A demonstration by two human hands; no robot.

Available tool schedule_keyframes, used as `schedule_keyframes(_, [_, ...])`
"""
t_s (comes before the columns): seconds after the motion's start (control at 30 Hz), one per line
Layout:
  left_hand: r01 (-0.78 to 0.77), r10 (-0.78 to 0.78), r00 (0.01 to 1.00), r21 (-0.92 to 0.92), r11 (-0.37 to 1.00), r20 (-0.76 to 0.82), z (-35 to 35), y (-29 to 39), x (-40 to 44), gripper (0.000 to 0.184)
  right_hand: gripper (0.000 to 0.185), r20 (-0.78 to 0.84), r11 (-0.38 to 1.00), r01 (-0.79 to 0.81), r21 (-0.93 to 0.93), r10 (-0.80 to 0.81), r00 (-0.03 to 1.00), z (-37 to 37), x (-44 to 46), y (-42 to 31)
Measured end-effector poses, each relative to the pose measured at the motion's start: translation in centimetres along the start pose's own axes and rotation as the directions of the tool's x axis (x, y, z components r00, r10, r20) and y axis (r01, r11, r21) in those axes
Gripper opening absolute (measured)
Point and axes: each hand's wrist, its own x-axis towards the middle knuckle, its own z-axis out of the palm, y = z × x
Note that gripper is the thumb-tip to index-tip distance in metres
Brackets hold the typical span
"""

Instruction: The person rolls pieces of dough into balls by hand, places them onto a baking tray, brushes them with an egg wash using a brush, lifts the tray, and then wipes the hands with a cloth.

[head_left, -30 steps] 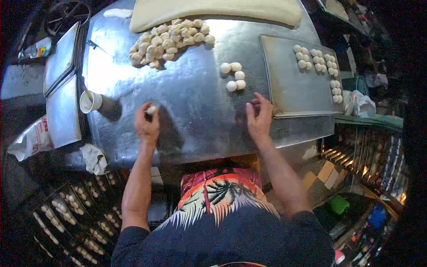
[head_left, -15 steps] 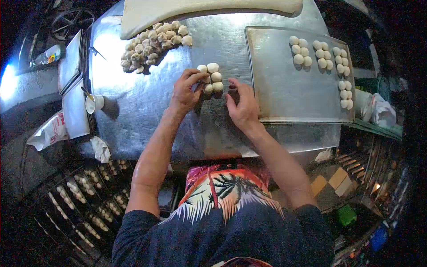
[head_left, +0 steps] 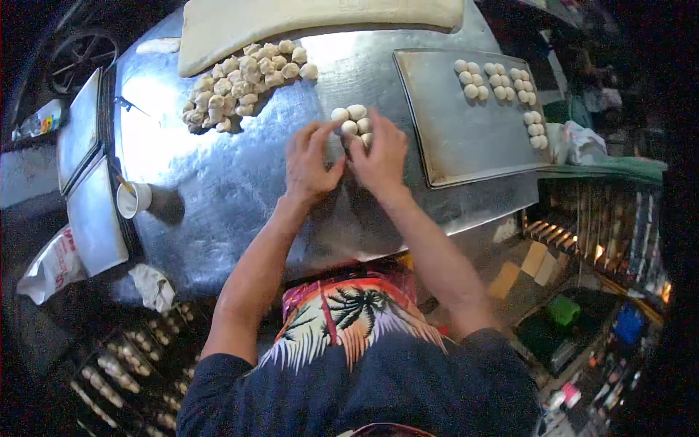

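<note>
A small cluster of smooth white dough balls [head_left: 357, 112] sits on the metal table in front of me, two side by side in each row. My left hand [head_left: 312, 162] curves against the cluster's left side, fingertips on the balls and thumb apart below. My right hand [head_left: 381, 154] closes round the right side, its thumb and fingers on the nearer balls and partly hiding them. Up and to the left lies a heap of rough dough pieces [head_left: 237, 84]. On the right, a metal tray [head_left: 466, 142] carries several similar clusters of dough balls [head_left: 501, 81].
A long slab of dough [head_left: 320, 16] lies across the table's far side. At left stand a white cup [head_left: 135, 200] with a handle in it, stacked metal trays [head_left: 98, 218] and a crumpled cloth [head_left: 153, 286]. Racked trays of dough [head_left: 113, 379] are below left.
My right hand has moved in from beside the cluster to grip its right side. The left hand stays at its left side. The whole view has shifted and turned slightly.
</note>
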Motion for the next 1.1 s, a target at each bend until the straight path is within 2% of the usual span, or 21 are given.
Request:
schedule_keyframes(0.03, [0.054,-0.055,0.998,-0.003,0.999,-0.015,-0.5,-0.8,-1.2,0.069,0.056,-0.037,0.984,0.000,-0.178,-0.007,0.999,1.7,-0.4,-0.9])
schedule_keyframes(0.1, [0.153,-0.154,0.987,-0.020,0.988,-0.044,-1.2,-2.7,-3.9,0.066,0.049,-0.013,0.944,-0.046,-0.326,0.044,0.999,3.8,0.0,-2.9])
schedule_keyframes(0.13, [0.152,-0.153,0.988,-0.038,0.988,-0.027,-1.8,-3.0,-4.6,0.065,0.046,-0.009,0.914,-0.070,-0.400,0.073,0.997,4.1,0.5,-2.9])
schedule_keyframes(0.23, [0.122,-0.123,0.992,-0.064,0.990,-0.015,-2.6,-3.3,-5.6,0.062,0.044,0.058,0.966,0.011,-0.258,0.004,0.998,3.7,2.2,-0.5])
schedule_keyframes(0.33, [0.125,-0.128,0.991,-0.096,0.988,-0.032,-2.7,-2.8,-5.2,0.058,0.041,0.104,0.989,-0.145,0.041,0.140,0.985,0.0,6.3,3.9])
schedule_keyframes(0.37, [0.138,-0.142,0.989,-0.103,0.985,-0.034,-2.8,-2.5,-5.2,0.056,0.040,-0.068,0.991,-0.137,0.005,0.137,0.988,-1.7,7.3,4.7])
schedule_keyframes(0.43, [0.132,-0.135,0.990,-0.058,0.990,-0.045,-2.8,-2.1,-4.8,0.055,0.040,-0.243,0.988,-0.089,-0.127,0.056,0.968,-3.8,10.7,7.8])
schedule_keyframes(0.53, [0.125,-0.125,0.991,-0.011,0.992,-0.038,-2.2,-2.4,-4.9,0.054,0.041,-0.223,0.955,-0.020,-0.298,-0.049,0.974,-4.6,14.2,11.5])
schedule_keyframes(0.57, [0.125,-0.125,0.992,0.003,0.992,-0.038,-1.9,-2.7,-4.9,0.054,0.040,-0.175,0.965,-0.043,-0.259,-0.003,0.984,-4.4,14.6,12.4])
schedule_keyframes(0.67, [0.131,-0.127,0.990,0.070,0.989,-0.054,-1.4,-2.5,-4.7,0.054,0.041,-0.112,0.893,-0.028,-0.450,-0.026,0.993,-3.6,14.5,13.2])
schedule_keyframes(0.73, [0.154,-0.152,0.987,0.057,0.986,-0.044,-1.0,-1.8,-4.3,0.054,0.042,-0.123,0.869,-0.035,-0.493,-0.029,0.992,-2.7,14.4,14.6])
schedule_keyframes(0.8, [0.176,-0.172,0.984,0.091,0.980,-0.052,-1.8,-1.8,-4.5,0.055,0.045,-0.019,0.850,-0.147,-0.506,0.159,0.987,-3.5,14.7,12.3])
schedule_keyframes(0.87, [0.167,-0.162,0.985,0.115,0.979,-0.055,-1.6,-2.4,-4.6,0.055,0.043,-0.236,0.819,-0.087,-0.567,-0.060,0.970,-2.4,13.5,9.8])
schedule_keyframes(0.9, [0.166,-0.161,0.986,0.120,0.979,-0.053,-1.6,-2.4,-4.6,0.054,0.042,-0.136,0.900,0.036,-0.434,-0.105,0.985,-1.3,13.4,7.9])
schedule_keyframes(0.97, [0.169,-0.163,0.984,0.089,0.982,-0.069,-1.9,-1.8,-4.2,0.049,0.039,0.030,0.964,0.230,-0.136,-0.228,0.973,0.7,12.9,4.3])
schedule_keyframes(1.0, [0.165,-0.160,0.984,0.067,0.984,-0.075,-2.2,-1.9,-4.0,0.046,0.038,0.047,0.964,0.257,-0.062,-0.254,0.966,2.7,12.7,2.6])
schedule_keyframes(1.1, [0.295,-0.323,0.943,-0.247,0.923,-0.079,-3.3,-4.8,-3.7,0.032,0.033,0.075,0.956,0.278,0.096,-0.285,0.956,9.3,12.8,-0.9])
